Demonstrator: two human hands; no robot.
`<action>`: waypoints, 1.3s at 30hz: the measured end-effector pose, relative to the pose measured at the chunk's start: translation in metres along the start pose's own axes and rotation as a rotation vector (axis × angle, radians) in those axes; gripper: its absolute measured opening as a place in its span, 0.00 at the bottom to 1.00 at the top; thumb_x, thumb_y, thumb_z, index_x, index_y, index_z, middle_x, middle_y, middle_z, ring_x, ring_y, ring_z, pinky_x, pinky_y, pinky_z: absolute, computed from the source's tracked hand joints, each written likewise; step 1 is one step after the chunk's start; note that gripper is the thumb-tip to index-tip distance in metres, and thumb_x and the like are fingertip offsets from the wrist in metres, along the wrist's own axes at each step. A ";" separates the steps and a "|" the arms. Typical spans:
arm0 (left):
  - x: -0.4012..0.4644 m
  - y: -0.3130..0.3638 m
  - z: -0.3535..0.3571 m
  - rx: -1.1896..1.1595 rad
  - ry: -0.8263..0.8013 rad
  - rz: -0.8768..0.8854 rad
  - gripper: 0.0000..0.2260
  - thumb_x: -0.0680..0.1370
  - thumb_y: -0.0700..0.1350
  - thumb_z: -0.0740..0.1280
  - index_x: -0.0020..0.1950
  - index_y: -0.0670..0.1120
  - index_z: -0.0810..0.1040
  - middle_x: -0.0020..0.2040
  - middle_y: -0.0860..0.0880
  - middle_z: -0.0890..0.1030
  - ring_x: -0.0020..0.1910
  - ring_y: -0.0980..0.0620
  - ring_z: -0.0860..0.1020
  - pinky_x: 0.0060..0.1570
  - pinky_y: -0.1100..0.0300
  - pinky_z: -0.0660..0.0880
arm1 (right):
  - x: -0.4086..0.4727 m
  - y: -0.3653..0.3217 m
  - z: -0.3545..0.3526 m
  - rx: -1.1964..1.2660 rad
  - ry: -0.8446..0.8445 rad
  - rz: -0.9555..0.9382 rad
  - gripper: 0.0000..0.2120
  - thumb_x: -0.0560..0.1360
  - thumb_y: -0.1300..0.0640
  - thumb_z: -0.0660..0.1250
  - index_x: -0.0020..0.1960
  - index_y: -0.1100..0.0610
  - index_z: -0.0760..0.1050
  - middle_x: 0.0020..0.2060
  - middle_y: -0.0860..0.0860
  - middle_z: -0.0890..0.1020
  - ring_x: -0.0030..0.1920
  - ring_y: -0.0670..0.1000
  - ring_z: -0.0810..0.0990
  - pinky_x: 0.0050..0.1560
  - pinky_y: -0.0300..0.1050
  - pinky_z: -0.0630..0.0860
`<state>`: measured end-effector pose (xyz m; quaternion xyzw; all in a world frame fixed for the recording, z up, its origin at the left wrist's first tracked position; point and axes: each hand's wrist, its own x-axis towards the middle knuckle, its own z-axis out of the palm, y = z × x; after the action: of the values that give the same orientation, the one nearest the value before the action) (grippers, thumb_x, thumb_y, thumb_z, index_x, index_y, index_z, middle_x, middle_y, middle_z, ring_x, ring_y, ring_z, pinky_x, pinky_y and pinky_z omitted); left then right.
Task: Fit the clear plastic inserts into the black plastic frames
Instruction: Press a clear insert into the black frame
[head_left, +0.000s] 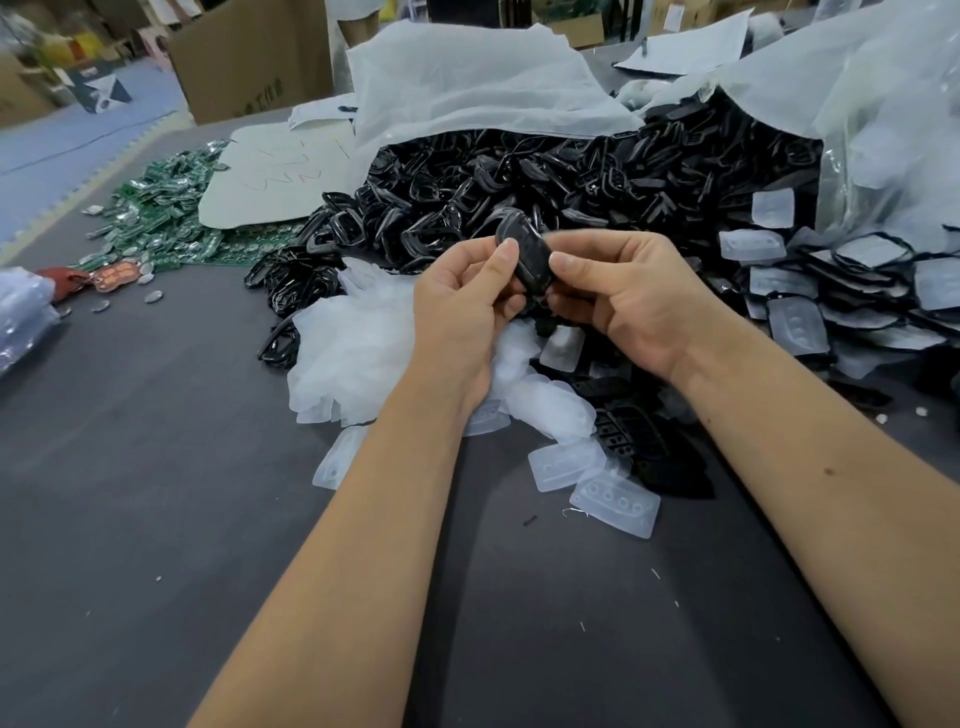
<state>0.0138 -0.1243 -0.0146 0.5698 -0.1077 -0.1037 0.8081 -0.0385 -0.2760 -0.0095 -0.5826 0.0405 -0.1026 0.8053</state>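
A black plastic frame (525, 248) is held above the table between both hands. My left hand (462, 306) pinches its left side with thumb and curled fingers. My right hand (623, 296) pinches its right side, thumb on top. Whether a clear insert sits inside the frame is hidden by the fingers. Loose clear plastic inserts (613, 500) lie on the dark table below the hands, and a heap of them (358, 343) sits to the left. A big pile of black frames (545, 176) spills from a plastic bag behind.
Frames fitted with clear inserts (841, 291) are stacked at the right. Green circuit boards (156, 218) lie at the far left, beside a white sheet (270, 182). A cardboard box (249, 57) stands at the back. The dark table (156, 467) stretches toward me.
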 end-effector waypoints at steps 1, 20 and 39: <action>0.000 0.000 0.000 0.007 0.001 0.003 0.05 0.83 0.37 0.69 0.47 0.42 0.82 0.38 0.46 0.82 0.36 0.53 0.78 0.37 0.63 0.77 | 0.000 0.000 -0.001 0.004 -0.003 -0.004 0.10 0.78 0.69 0.69 0.55 0.60 0.84 0.42 0.55 0.87 0.39 0.50 0.84 0.43 0.41 0.82; 0.001 -0.008 0.002 0.074 0.002 0.068 0.03 0.80 0.38 0.73 0.47 0.42 0.84 0.37 0.48 0.83 0.38 0.53 0.82 0.44 0.59 0.80 | -0.002 -0.002 0.004 -0.143 0.026 -0.167 0.09 0.80 0.68 0.68 0.51 0.58 0.85 0.48 0.55 0.87 0.51 0.54 0.85 0.61 0.51 0.82; 0.000 -0.006 0.004 0.001 0.083 0.017 0.06 0.78 0.30 0.72 0.45 0.40 0.83 0.34 0.47 0.84 0.31 0.53 0.82 0.34 0.65 0.79 | -0.004 -0.003 0.004 -0.837 0.299 -0.694 0.11 0.77 0.67 0.66 0.54 0.58 0.84 0.48 0.50 0.84 0.48 0.49 0.82 0.41 0.41 0.80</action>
<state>0.0122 -0.1301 -0.0183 0.5731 -0.0789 -0.0729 0.8124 -0.0421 -0.2723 -0.0057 -0.8105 -0.0029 -0.4181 0.4102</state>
